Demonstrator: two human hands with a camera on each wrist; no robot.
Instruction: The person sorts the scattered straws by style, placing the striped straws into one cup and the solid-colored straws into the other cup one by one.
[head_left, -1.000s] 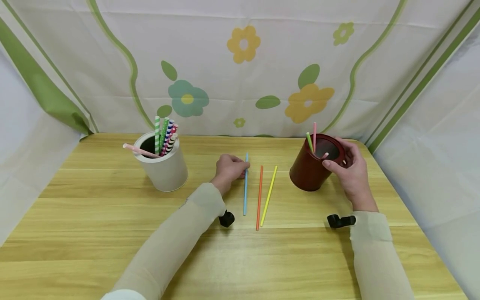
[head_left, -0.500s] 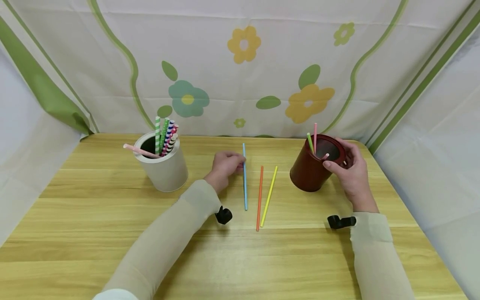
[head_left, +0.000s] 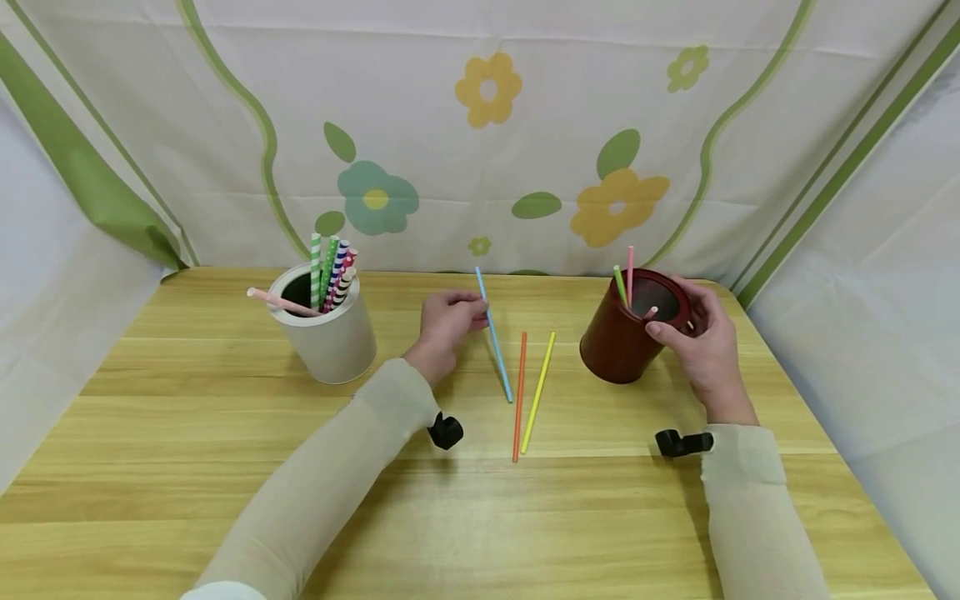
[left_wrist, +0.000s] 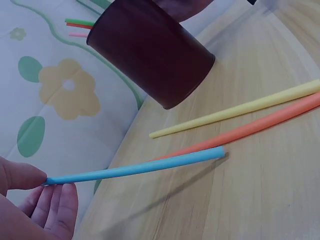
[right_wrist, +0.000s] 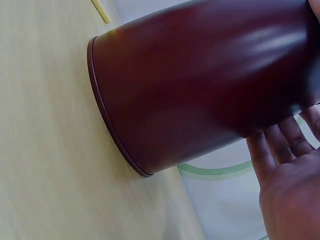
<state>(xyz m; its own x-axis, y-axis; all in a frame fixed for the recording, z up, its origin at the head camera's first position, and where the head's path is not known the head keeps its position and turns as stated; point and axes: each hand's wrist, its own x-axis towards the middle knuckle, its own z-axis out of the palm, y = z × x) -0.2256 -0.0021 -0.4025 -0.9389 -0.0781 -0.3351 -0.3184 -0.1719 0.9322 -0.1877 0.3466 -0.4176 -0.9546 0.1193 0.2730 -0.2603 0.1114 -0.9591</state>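
My left hand pinches a blue straw between thumb and fingers near its far end. The straw slants down to the right; in the left wrist view its free end hangs just over its shadow on the wood. To its right lie an orange straw and a yellow straw. My right hand grips a dark red cup at its right side, thumb near the rim and fingers round the back. A green straw and a pink straw stick out of the cup.
On the left a white cup holds several patterned straws, with a plain pink straw leaning over its rim. The wooden table ends at a flowered cloth behind.
The left hand has shifted slightly left and away from me with the blue straw. The straw has swung from near upright in view to a slant. The right hand and cup stay put.
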